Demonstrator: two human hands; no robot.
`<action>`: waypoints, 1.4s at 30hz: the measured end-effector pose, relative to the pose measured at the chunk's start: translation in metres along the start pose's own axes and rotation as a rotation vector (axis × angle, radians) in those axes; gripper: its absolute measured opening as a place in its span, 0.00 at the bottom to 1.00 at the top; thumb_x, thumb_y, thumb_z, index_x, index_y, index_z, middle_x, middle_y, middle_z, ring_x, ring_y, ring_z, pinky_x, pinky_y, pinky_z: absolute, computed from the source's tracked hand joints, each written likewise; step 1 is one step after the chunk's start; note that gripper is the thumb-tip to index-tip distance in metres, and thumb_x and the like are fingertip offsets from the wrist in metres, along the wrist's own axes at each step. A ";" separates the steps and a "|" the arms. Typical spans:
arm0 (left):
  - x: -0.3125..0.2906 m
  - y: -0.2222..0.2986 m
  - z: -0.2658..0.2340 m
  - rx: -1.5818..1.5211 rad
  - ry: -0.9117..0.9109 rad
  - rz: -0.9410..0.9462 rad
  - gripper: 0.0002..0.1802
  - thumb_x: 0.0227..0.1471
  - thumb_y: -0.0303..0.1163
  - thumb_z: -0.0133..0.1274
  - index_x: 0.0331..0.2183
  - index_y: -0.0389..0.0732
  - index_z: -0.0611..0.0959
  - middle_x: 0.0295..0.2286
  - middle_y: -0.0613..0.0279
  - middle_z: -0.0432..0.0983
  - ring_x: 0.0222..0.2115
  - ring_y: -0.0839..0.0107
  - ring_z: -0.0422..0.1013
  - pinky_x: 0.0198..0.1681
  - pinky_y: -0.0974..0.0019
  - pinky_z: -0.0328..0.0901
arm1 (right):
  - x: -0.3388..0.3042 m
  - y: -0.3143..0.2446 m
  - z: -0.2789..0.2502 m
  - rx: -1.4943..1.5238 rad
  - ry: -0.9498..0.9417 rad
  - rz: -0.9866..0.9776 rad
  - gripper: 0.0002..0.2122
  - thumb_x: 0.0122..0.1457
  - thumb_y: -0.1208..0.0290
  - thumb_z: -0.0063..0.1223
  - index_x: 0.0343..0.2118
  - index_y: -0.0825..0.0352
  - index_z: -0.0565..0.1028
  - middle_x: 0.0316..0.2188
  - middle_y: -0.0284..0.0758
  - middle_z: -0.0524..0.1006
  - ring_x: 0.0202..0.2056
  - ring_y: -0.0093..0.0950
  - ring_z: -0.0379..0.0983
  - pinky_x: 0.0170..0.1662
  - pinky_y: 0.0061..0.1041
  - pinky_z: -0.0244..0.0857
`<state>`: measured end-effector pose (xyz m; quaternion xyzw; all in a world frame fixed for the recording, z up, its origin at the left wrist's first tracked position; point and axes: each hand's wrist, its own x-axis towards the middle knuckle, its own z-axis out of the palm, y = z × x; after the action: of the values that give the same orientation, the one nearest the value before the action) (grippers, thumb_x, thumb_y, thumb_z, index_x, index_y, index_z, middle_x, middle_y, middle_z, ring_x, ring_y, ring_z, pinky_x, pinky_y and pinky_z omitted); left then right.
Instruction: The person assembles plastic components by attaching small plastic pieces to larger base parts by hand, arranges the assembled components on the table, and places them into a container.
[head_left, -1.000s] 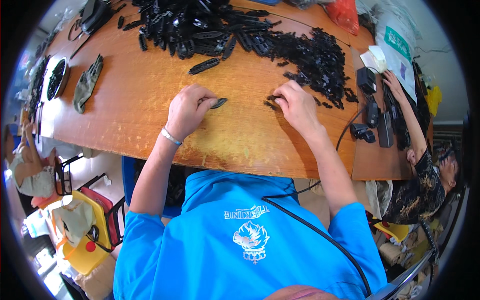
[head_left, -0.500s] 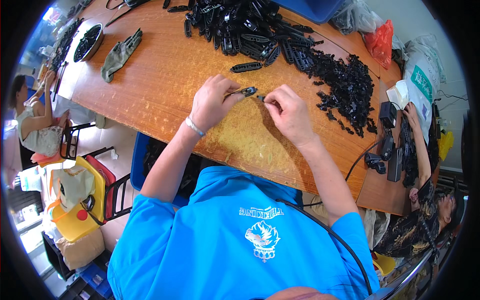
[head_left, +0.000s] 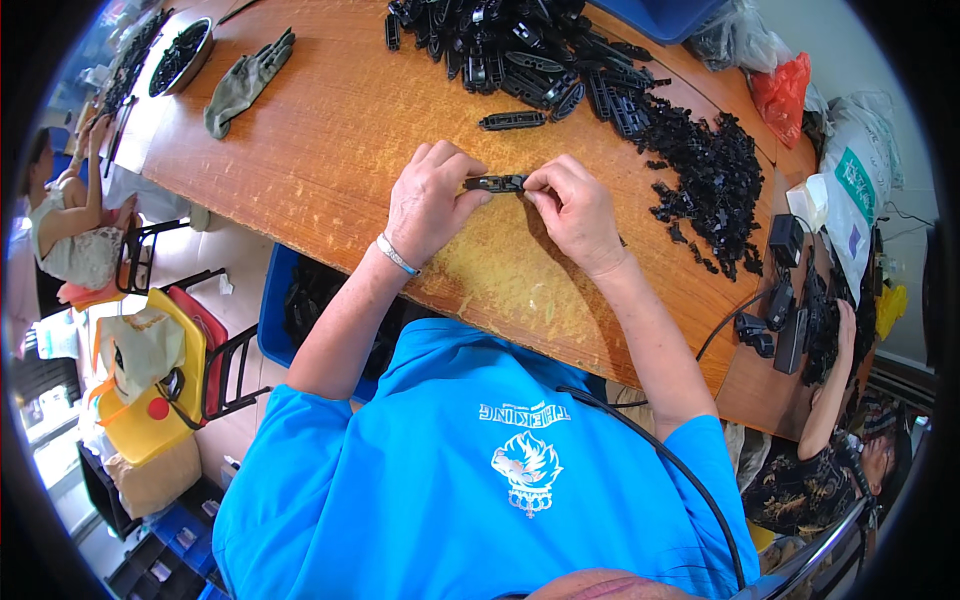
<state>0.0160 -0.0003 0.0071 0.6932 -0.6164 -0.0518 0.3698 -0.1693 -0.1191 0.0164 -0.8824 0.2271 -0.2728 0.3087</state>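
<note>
Both hands are gripping one black plastic link piece (head_left: 495, 183) just above the wooden table (head_left: 330, 140), the left hand (head_left: 432, 203) pinching one end and the right hand (head_left: 572, 210) pinching the other, apparently steadying it for fitting, near the piles of loose black parts (head_left: 700, 170).

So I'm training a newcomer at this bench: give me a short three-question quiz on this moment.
1. True or false: both hands hold one long black plastic part above the wooden table.
2. Which wrist wears the bracelet? A) left B) right
3. Fill in: the pile of small black pieces lies to the person's ____.

Key: 1 true: left hand and right hand each have a grip on one end. 2 A. 3 right.
</note>
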 end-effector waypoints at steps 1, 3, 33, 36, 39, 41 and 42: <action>-0.001 -0.002 0.000 0.000 -0.007 -0.010 0.14 0.42 0.29 0.67 0.35 0.40 0.85 0.33 0.58 0.76 0.39 0.56 0.72 0.43 0.58 0.68 | 0.001 -0.001 -0.001 0.001 -0.013 0.008 0.04 0.54 0.77 0.62 0.31 0.64 0.78 0.31 0.35 0.76 0.31 0.37 0.77 0.32 0.34 0.71; -0.002 -0.005 0.002 -0.003 -0.011 -0.006 0.14 0.42 0.28 0.68 0.34 0.40 0.85 0.33 0.58 0.76 0.39 0.56 0.72 0.44 0.58 0.68 | 0.004 -0.008 0.002 0.000 -0.004 -0.042 0.03 0.54 0.77 0.61 0.31 0.64 0.78 0.30 0.36 0.76 0.31 0.38 0.77 0.33 0.35 0.71; 0.013 -0.003 -0.005 -0.048 -0.222 -0.103 0.07 0.47 0.31 0.63 0.26 0.39 0.82 0.27 0.56 0.76 0.34 0.57 0.73 0.41 0.59 0.66 | 0.025 -0.004 0.003 -0.032 -0.407 0.375 0.11 0.48 0.60 0.70 0.26 0.62 0.82 0.23 0.42 0.81 0.28 0.44 0.79 0.33 0.43 0.69; 0.008 -0.001 -0.007 -0.047 -0.262 -0.044 0.08 0.47 0.33 0.63 0.26 0.39 0.83 0.27 0.56 0.77 0.35 0.56 0.73 0.42 0.57 0.67 | 0.003 -0.014 -0.003 -0.096 -0.341 0.295 0.10 0.51 0.61 0.68 0.26 0.62 0.81 0.25 0.40 0.81 0.29 0.42 0.78 0.33 0.42 0.69; 0.008 0.008 -0.010 -0.076 -0.287 -0.036 0.08 0.48 0.33 0.64 0.29 0.40 0.84 0.29 0.55 0.77 0.36 0.55 0.73 0.44 0.56 0.67 | -0.037 -0.015 -0.025 -0.157 -0.177 0.174 0.10 0.54 0.62 0.66 0.28 0.64 0.80 0.30 0.40 0.79 0.35 0.40 0.78 0.36 0.39 0.71; 0.013 0.012 -0.010 -0.091 -0.259 -0.070 0.08 0.48 0.33 0.64 0.31 0.40 0.84 0.30 0.54 0.77 0.38 0.54 0.73 0.45 0.55 0.67 | -0.053 -0.013 -0.043 -0.162 -0.097 0.171 0.10 0.54 0.63 0.66 0.30 0.64 0.79 0.32 0.40 0.78 0.36 0.41 0.78 0.36 0.39 0.71; 0.022 0.013 -0.006 -0.023 -0.089 -0.010 0.10 0.49 0.32 0.64 0.35 0.40 0.84 0.33 0.54 0.76 0.39 0.53 0.72 0.45 0.55 0.67 | -0.059 -0.013 -0.053 -0.295 -0.012 0.231 0.10 0.54 0.66 0.66 0.31 0.65 0.79 0.32 0.40 0.78 0.35 0.41 0.78 0.36 0.39 0.71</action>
<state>0.0134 -0.0170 0.0272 0.6891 -0.6281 -0.0918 0.3497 -0.2431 -0.0991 0.0399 -0.8878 0.3627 -0.1937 0.2068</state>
